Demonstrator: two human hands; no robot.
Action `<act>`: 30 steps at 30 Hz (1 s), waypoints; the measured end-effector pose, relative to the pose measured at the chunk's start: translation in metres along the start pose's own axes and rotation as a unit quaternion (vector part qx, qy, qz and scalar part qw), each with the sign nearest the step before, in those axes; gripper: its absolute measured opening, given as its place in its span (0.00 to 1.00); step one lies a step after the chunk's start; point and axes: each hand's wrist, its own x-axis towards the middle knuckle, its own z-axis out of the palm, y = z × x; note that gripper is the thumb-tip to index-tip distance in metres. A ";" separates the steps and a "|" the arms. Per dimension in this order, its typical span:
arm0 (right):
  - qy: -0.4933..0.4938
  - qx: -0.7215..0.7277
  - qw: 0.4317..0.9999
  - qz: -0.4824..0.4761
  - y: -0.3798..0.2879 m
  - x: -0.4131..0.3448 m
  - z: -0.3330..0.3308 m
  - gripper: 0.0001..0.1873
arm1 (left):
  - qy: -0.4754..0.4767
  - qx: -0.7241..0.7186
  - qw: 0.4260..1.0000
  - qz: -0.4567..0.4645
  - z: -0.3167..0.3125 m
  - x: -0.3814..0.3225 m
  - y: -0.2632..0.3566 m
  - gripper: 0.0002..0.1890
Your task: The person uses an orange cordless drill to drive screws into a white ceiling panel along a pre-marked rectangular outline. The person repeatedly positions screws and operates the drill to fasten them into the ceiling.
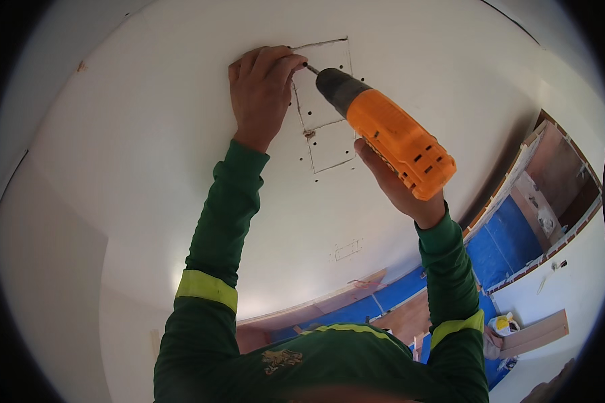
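My right hand point(401, 189) is closed round the grip of an orange and black cordless drill driver point(393, 136), which points up and to the left. Its bit point(311, 68) meets a dark screw or hole at the upper left of a rectangle outline point(327, 124) scored in the white wall panel point(171, 126). My left hand point(262, 90) lies against the panel, thumb and fingertips beside the tip of the bit; whether they pinch a screw I cannot tell. Several dark screw heads or holes dot the panel in and around the outline, and a chipped spot point(309, 134) shows on its left line.
Lower on the wall is a smaller marked rectangle point(347, 250). Blue sheeting point(506, 237) covers floor beyond a framed opening at the right. A board point(537, 333) and a white and yellow bag point(504, 324) stand at the lower right. Wires point(554, 269) poke from the right wall.
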 end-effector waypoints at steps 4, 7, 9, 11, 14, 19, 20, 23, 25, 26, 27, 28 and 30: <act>0.011 0.001 1.000 -0.004 -0.002 0.004 0.000 0.13 | 0.003 0.006 1.000 0.001 -0.001 0.001 0.000 0.09; 0.001 0.025 1.000 0.010 -0.003 0.009 -0.001 0.10 | 0.000 0.002 1.000 0.001 -0.001 0.001 0.001 0.09; 0.005 0.030 1.000 0.002 -0.003 0.012 -0.002 0.09 | 0.005 -0.004 1.000 0.001 -0.001 0.002 0.001 0.10; 0.025 0.015 0.999 -0.032 -0.004 0.013 -0.002 0.08 | 0.011 -0.015 1.000 0.000 -0.001 0.002 0.001 0.10; -0.013 0.088 0.995 0.033 -0.008 0.013 -0.005 0.08 | 0.008 -0.013 1.000 0.008 -0.002 0.001 0.000 0.11; -0.033 0.001 0.999 -0.034 -0.011 0.021 -0.017 0.12 | 0.000 -0.003 1.000 0.009 -0.003 0.002 0.001 0.13; -0.050 -0.015 0.998 -0.032 -0.010 0.023 -0.022 0.13 | -0.001 -0.003 1.000 0.007 -0.003 0.002 0.002 0.14; -0.086 -0.061 0.994 -0.032 -0.010 0.029 -0.034 0.17 | 0.002 -0.010 1.000 0.007 -0.001 0.002 0.004 0.16; -0.092 -0.086 0.991 -0.045 -0.011 0.032 -0.038 0.18 | 0.000 0.014 1.000 0.012 -0.001 0.002 0.003 0.13; -0.084 -0.098 0.990 -0.064 -0.012 0.033 -0.038 0.18 | 0.000 0.027 1.000 0.014 -0.001 0.002 0.003 0.12; -0.076 -0.109 0.988 -0.082 -0.013 0.035 -0.039 0.17 | 0.006 0.027 1.000 0.014 0.000 0.001 0.003 0.12; -0.059 -0.121 0.985 -0.109 -0.015 0.037 -0.037 0.14 | 0.012 0.028 0.999 0.014 0.001 0.002 0.002 0.11; -0.050 -0.126 0.980 -0.149 -0.020 0.040 -0.037 0.12 | 0.022 0.027 0.999 0.016 0.003 0.001 0.002 0.10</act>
